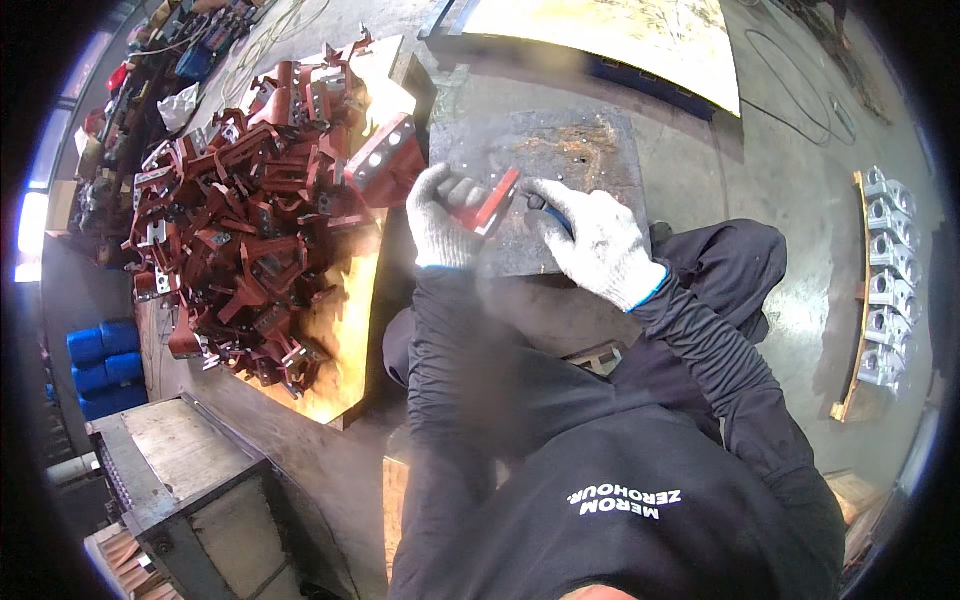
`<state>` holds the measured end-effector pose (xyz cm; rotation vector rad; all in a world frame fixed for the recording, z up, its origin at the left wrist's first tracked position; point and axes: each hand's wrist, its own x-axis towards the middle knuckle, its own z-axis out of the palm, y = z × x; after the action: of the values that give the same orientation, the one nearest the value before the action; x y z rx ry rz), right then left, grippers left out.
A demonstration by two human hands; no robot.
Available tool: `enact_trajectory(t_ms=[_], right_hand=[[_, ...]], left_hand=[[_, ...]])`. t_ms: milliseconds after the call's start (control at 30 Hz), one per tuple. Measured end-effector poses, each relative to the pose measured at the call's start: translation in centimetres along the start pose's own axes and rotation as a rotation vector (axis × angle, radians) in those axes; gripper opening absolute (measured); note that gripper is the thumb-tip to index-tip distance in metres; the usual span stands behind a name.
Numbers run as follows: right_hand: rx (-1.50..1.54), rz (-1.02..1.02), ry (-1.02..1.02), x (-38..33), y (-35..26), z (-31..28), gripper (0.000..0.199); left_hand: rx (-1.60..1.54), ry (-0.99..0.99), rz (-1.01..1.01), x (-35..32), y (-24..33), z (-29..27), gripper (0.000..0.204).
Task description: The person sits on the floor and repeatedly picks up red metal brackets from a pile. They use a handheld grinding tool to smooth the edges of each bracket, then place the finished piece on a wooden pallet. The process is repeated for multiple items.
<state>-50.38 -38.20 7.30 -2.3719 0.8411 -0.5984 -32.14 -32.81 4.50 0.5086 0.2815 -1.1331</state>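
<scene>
My left hand (445, 215), in a pale knitted glove with a blue cuff, is closed around a red-painted metal bracket (496, 203) above a worn dark metal plate (600, 225). Facing it, my gloved right hand (598, 240) grips a slim hand tool (558, 217) with a blue handle. The tool's dark tip is close to the bracket's edge; whether they touch I cannot tell. Just left of my left hand, a larger red piece with a drilled pale face (385, 160) juts out; I cannot tell whether it belongs to the held bracket.
A heap of red brackets (245, 240) covers a wooden pallet (350, 370) on my left. Beyond the plate lies a yellowish board (610, 30). Silver castings (885, 290) stand in a row at far right. Blue containers (105, 360) and a metal cabinet (180, 450) are at left.
</scene>
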Motion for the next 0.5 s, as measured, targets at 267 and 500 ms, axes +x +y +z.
enact_trajectory(t_ms=[267,500], right_hand=[[-0.004,0.033,-0.043,0.8,0.6,1.2,0.031],[-0.031,0.014,-0.012,0.9,0.3,0.8,0.030]], left_hand=[[-0.067,-0.151,-0.089,1.2,0.7,-2.0,0.035],[-0.048,-0.016,-0.008,0.6,0.4,-1.1,0.029]])
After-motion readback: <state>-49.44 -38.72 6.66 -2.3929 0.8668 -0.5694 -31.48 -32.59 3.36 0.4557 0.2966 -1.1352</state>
